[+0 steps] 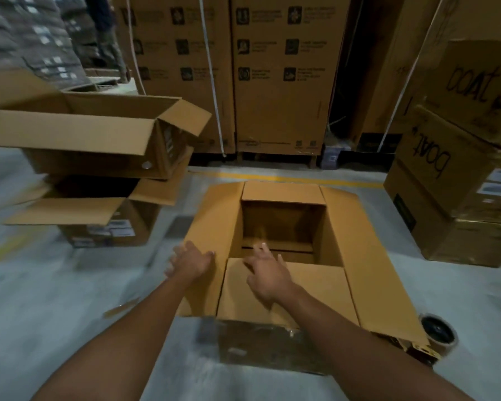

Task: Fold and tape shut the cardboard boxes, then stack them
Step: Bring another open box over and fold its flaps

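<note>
We had the open brown cardboard box [284, 224] on the grey concrete floor [70, 285] straight before us, its four flaps splayed outward and untaped. Our right grip [268, 277], fingers apart and straight, lay on the short near flap [315, 287], likely to fold it in first. Our left grip [190, 263] straddled the long left flap [214, 221] at its outer edge, fingers seemingly curled round it, though blurred. The dark tape roll [438, 332] sat by the box's near right corner. Open floor separated the box from two stacked open cartons [84, 140] at left.
</note>
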The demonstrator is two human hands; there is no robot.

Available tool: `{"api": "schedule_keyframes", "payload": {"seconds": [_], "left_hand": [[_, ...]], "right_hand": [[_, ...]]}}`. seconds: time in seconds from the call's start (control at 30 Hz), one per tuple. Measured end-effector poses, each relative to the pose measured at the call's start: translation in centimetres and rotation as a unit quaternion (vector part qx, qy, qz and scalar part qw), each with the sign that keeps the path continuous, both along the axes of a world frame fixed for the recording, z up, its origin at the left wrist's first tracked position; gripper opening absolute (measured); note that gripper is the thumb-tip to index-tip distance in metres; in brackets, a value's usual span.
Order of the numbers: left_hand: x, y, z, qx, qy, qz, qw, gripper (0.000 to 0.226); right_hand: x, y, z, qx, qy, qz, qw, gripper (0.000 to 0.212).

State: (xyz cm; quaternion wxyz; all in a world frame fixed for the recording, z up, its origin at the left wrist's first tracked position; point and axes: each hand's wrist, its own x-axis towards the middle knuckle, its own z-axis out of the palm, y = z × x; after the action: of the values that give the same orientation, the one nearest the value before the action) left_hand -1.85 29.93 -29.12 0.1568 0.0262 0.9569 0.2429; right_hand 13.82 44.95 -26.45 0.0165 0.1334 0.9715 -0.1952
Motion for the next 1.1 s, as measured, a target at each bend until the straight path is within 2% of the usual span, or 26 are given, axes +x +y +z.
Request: {"api": "schedule_keyframes", "payload": {"seconds": [0.07,0.17,0.2,0.3,0.37,0.47,0.57,0.63,0.7,0.77,0.87,0.97,1.1], "left_hand": [[-0.4,-1.7,0.7,0.083,-0.042,0.056,0.994,0.070],[-1.0,-3.7,4.0,0.218,-0.025,0.078,0.973,0.029],[-1.3,-4.2,5.7,0.255,-0.032,0.072,0.964,0.023],[-0.3,-4.1,11.2,0.336,-0.108,-0.018,0.936,0.024],[1.0,-2.3,12.5,0.338,-0.101,-0.088,0.932,0.028],[4.0,2.0,11.5,0.323,-0.036,-0.165,0.931,0.021],[7.0,5.9,7.6,0.263,0.015,-0.257,0.930,0.032],[8.7,7.2,4.9,0.206,0.059,-0.286,0.934,0.038],[9.8,7.7,2.6,0.151,0.084,-0.285,0.943,0.043],[10.5,7.9,0.9,0.082,0.096,-0.302,0.945,0.047],[11.9,8.3,0.1,-0.025,0.158,-0.339,0.927,0.048],[13.0,9.5,-0.1,-0.043,0.176,-0.351,0.919,0.048],[13.3,10.8,-0.3,-0.030,0.184,-0.347,0.919,0.063]], "right_hand": [[0.7,-1.2,-0.9,0.024,-0.015,0.012,1.000,0.051],[1.6,-1.8,-1.9,0.009,-0.038,0.001,0.999,0.049],[1.8,-1.8,-2.2,-0.004,-0.036,-0.011,0.999,0.046],[2.3,-1.8,-1.8,-0.036,-0.007,-0.050,0.998,0.037],[2.7,-1.6,-1.2,-0.057,0.010,-0.072,0.996,0.028],[2.9,-0.9,-0.1,-0.109,0.019,-0.112,0.988,0.018],[3.1,0.5,0.6,-0.144,0.051,-0.158,0.975,0.014],[4.0,1.3,0.9,-0.151,0.053,-0.168,0.973,0.010],[4.9,2.2,0.5,-0.133,0.039,-0.176,0.975,0.009],[5.9,3.1,0.0,-0.121,0.036,-0.196,0.972,0.017],[6.4,4.0,-0.2,-0.113,0.050,-0.210,0.970,0.018],[7.2,4.6,0.7,-0.062,0.056,-0.204,0.975,0.012],[9.8,7.6,1.1,0.012,0.107,-0.252,0.962,0.022]]}}
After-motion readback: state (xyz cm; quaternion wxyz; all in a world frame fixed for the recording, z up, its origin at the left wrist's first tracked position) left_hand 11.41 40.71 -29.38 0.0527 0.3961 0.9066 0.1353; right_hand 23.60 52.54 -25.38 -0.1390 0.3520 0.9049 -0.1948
